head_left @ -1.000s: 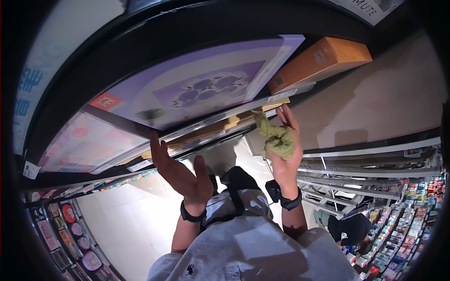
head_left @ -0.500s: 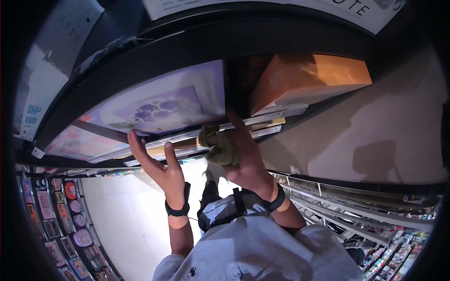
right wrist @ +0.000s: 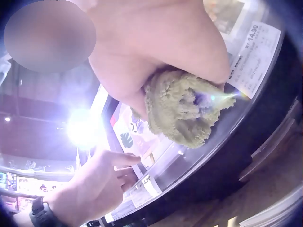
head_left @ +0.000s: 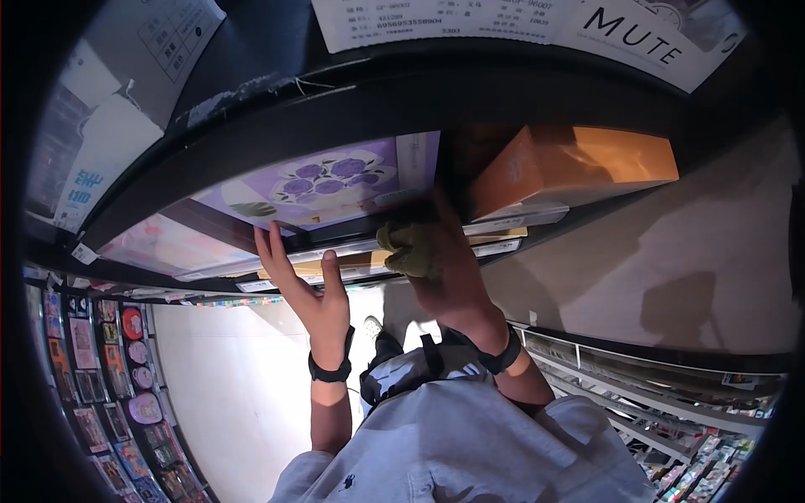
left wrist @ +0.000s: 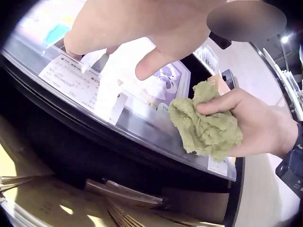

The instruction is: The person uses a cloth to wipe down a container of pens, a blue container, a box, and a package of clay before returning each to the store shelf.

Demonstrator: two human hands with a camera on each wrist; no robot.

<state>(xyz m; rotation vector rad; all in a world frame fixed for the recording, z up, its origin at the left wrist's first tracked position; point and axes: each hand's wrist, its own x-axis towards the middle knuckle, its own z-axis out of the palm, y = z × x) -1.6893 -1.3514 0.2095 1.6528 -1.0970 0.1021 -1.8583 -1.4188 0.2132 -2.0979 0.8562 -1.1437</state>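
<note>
My right hand (head_left: 436,251) grips a bunched green cloth (head_left: 408,248) and holds it against the clear front strip of a dark shelf (head_left: 251,142). The cloth (left wrist: 203,125) shows crumpled in the fingers, next to the price labels (left wrist: 71,80). In the right wrist view the cloth (right wrist: 187,111) sits pressed on the strip. My left hand (head_left: 306,285) is raised with straight fingers, its fingertips (head_left: 272,239) at the shelf edge just left of the cloth. A purple flower-print box (head_left: 327,184) lies on the shelf above both hands.
An orange box (head_left: 579,163) sits right of the purple one. A pink package (head_left: 163,247) lies at the left. White labels, one reading MUTE (head_left: 620,25), hang above. Racks of small goods (head_left: 109,377) run at lower left and shelves (head_left: 671,394) at lower right.
The right hand with the cloth has travelled left along the shelf edge, from below the orange box to below the purple box. The left hand stays open at the shelf edge.
</note>
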